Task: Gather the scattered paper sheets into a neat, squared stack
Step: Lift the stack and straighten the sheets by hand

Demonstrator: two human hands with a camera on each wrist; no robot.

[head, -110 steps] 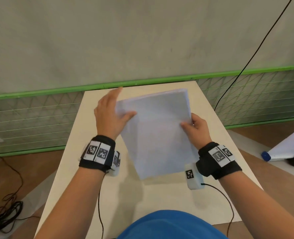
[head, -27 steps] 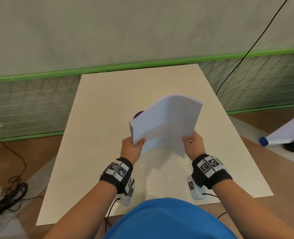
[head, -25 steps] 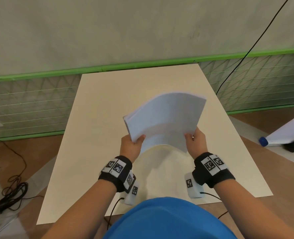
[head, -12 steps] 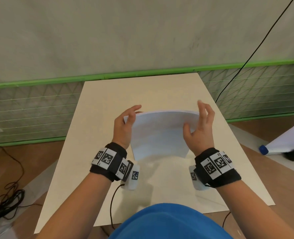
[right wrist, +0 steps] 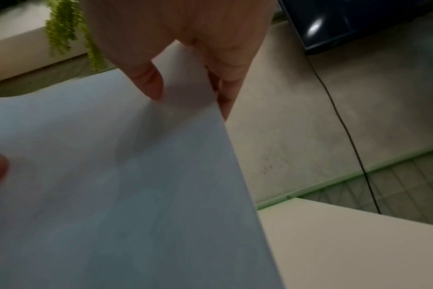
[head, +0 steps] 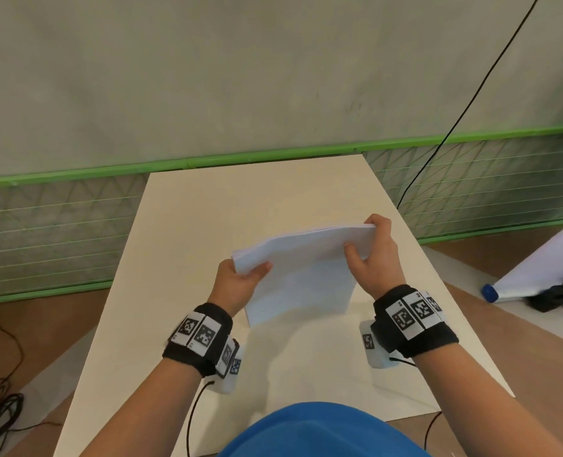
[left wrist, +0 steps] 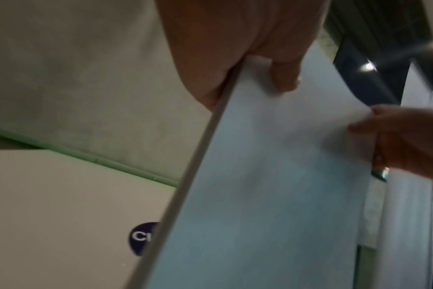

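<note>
A stack of white paper sheets [head: 301,273] is held above the beige table [head: 207,219], tilted with its far edge raised. My left hand [head: 240,278] grips the stack's left corner, thumb on top; in the left wrist view the stack [left wrist: 272,176] runs edge-on under that thumb. My right hand [head: 371,252] grips the right far corner, thumb on the near face and fingers behind. The right wrist view shows the paper [right wrist: 111,185] pinched between the thumb and fingers. The sheets' edges look roughly aligned.
A dark round sticker [left wrist: 142,238] lies on the table under the stack. The table ends at a green-trimmed wall [head: 240,156]. A black cable [head: 455,120] hangs at the right. A white roll with a blue cap [head: 491,291] lies on the floor to the right.
Half a second ago both hands had fingers spread along the stack's sides. Now both grip its corners, and the stack has tilted with its right side higher.
</note>
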